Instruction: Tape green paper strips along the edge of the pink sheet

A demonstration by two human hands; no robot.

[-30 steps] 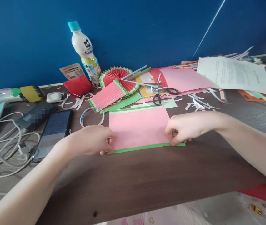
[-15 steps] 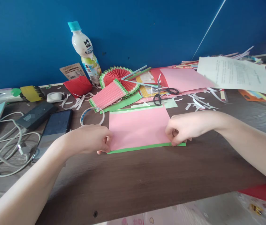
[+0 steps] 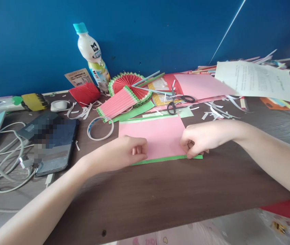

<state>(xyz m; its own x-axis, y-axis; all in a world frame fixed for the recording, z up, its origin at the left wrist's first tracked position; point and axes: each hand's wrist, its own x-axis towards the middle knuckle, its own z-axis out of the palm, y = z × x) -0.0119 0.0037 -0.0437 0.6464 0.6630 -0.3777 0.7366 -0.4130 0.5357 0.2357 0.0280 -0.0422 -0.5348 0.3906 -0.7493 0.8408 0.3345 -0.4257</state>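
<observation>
A pink sheet of paper (image 3: 157, 134) lies on the dark tabletop, with a green paper strip (image 3: 165, 158) along its near edge. My left hand (image 3: 131, 153) is closed, fingers curled and thumb pressed in, at the near edge left of the sheet's middle. It hides the lower left part of the sheet. At the near right corner my right hand (image 3: 197, 139) pinches the paper edge, fingertips on the green strip. Just beyond the sheet lie black-handled scissors (image 3: 171, 108). A roll of tape (image 3: 100, 128) rests beside the sheet's far left corner.
Behind stand a folded red-and-green paper fan (image 3: 124, 81), a pleated pink piece (image 3: 119, 103) and a bottle (image 3: 90, 47). A phone (image 3: 58, 149) and a cable (image 3: 19, 163) lie at left. Pink paper (image 3: 201, 85), a printed sheet (image 3: 257, 81) and white scraps (image 3: 217, 110) occupy the right back.
My left hand has moved right along the near edge, from the sheet's left corner toward its middle. My right hand and the sheet have stayed in place.
</observation>
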